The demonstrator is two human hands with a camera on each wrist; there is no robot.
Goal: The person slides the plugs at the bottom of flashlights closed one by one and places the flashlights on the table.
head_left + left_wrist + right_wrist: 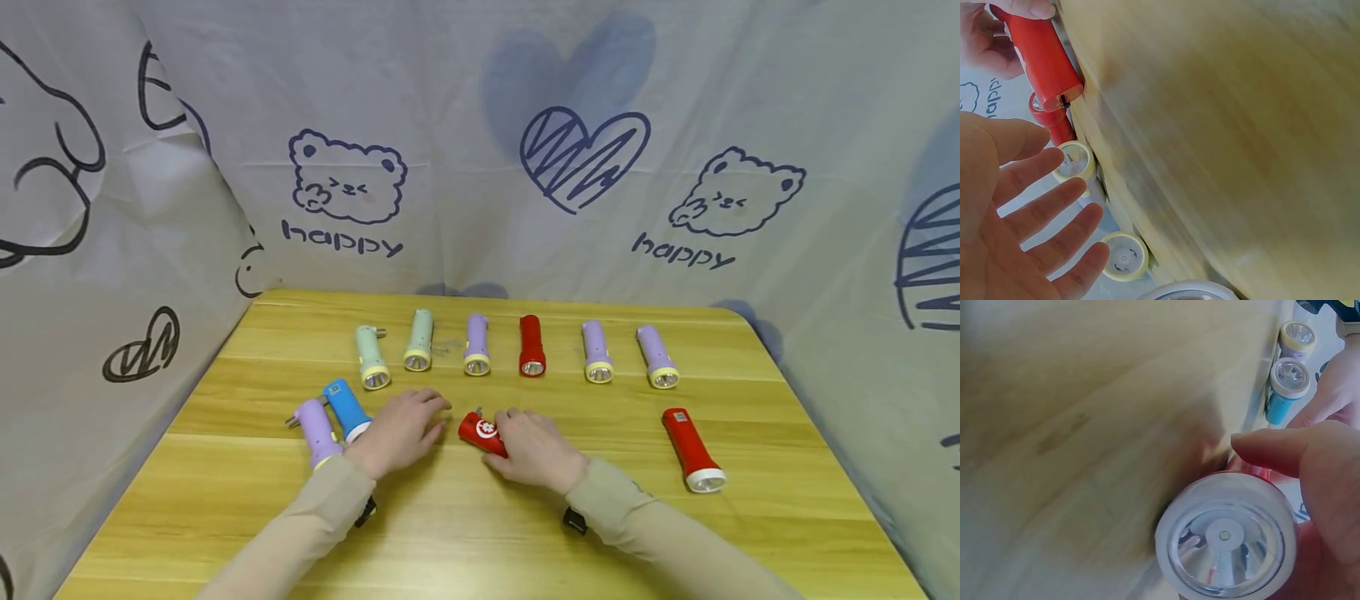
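My right hand (536, 446) grips a red flashlight (480, 432) low over the middle of the table. A white round emblem and small plug prongs show at its far end in the head view. Its white-rimmed lens (1225, 537) faces the right wrist camera, with the thumb and fingers around the body. To its left, my left hand (397, 429) holds nothing; its fingers are spread and slightly bent in the left wrist view. A blue flashlight (347, 407) and a lilac flashlight (317, 429) lie beside that hand, their lens ends partly hidden behind it.
Along the back of the wooden table (465, 542) runs a row: pale green flashlights (369, 354), lilac flashlights (477, 337) and a red flashlight (531, 342). Another red flashlight (688, 446) with a white head lies at the right. A printed curtain (465, 192) hangs behind.
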